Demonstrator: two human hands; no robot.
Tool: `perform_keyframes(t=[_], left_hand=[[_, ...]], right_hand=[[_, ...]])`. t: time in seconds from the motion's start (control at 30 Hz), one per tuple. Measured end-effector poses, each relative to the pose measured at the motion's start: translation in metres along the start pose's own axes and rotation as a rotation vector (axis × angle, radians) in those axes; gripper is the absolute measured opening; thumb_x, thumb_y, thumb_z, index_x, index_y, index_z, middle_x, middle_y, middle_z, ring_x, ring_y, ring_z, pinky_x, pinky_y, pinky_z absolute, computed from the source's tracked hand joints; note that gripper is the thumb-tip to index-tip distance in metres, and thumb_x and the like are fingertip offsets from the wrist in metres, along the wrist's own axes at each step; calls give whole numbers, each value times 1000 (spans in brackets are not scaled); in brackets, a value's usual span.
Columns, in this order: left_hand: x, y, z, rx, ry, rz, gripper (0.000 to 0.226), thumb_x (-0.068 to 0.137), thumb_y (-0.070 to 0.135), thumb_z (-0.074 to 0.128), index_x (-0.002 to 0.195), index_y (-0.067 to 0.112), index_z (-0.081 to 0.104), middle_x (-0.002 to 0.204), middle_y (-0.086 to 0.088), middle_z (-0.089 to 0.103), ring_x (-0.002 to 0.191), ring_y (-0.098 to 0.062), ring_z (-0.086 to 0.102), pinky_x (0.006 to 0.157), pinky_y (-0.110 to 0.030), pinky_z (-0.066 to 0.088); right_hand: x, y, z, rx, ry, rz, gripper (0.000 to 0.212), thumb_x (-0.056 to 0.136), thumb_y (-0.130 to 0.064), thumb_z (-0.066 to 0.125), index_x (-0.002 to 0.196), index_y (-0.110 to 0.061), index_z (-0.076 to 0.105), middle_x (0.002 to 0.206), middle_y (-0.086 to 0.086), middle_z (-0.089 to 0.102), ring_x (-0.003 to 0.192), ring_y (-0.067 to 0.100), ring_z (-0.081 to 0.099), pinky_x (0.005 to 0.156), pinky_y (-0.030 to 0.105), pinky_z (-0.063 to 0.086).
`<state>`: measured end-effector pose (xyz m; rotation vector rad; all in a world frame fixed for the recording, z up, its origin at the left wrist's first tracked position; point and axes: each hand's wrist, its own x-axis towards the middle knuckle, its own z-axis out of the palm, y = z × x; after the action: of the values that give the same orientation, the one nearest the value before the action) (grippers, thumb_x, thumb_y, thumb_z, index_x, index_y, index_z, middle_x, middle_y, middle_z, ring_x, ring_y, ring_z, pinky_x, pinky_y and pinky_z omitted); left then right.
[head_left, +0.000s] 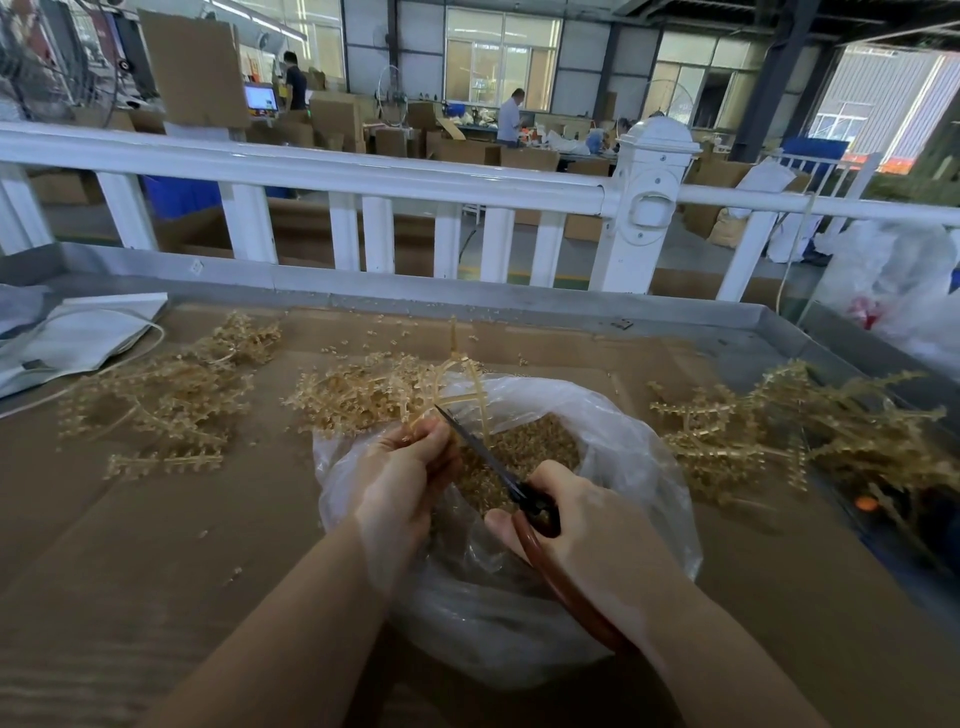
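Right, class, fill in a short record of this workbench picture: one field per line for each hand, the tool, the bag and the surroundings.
Left hand: pinches a tan plastic sprue over the bag
Right hand: grips the scissors by brown handles
Tool: blade tips at the sprue
Bag: clear plastic, open, holding small tan cut pieces
Surroundings: left sprue heap and right sprue heap on cardboard; white railing behind

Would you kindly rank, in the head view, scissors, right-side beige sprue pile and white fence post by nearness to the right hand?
1. Brown-handled scissors, in the right hand.
2. Beige plastic sprue pile, farther right.
3. White fence post, far behind.
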<state>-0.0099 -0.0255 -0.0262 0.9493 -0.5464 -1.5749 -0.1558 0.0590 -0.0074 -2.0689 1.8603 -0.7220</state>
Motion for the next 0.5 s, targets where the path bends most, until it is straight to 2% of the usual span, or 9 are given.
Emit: perform_keyframes(t=[0.2,0.5], left_hand=[[-2,0,0,15,-28,-17,17,87,-4,57,74,7,58,52,0,64,47,-7,62,47,-17,52],[-2,2,-1,24,-25,-63,15,86,-3,59,76,8,59,52,-1,64,46,-9,62,48,-19,53]], right_hand=[[-1,0,4,8,35,22,34,83,-65,52,82,-32,45,68,-13,56,64,-3,53,54,13,35],[-1,0,5,-38,46,0,36,82,-66,53,78,-32,40,67,-12,56,63,0,55,52,12,37]])
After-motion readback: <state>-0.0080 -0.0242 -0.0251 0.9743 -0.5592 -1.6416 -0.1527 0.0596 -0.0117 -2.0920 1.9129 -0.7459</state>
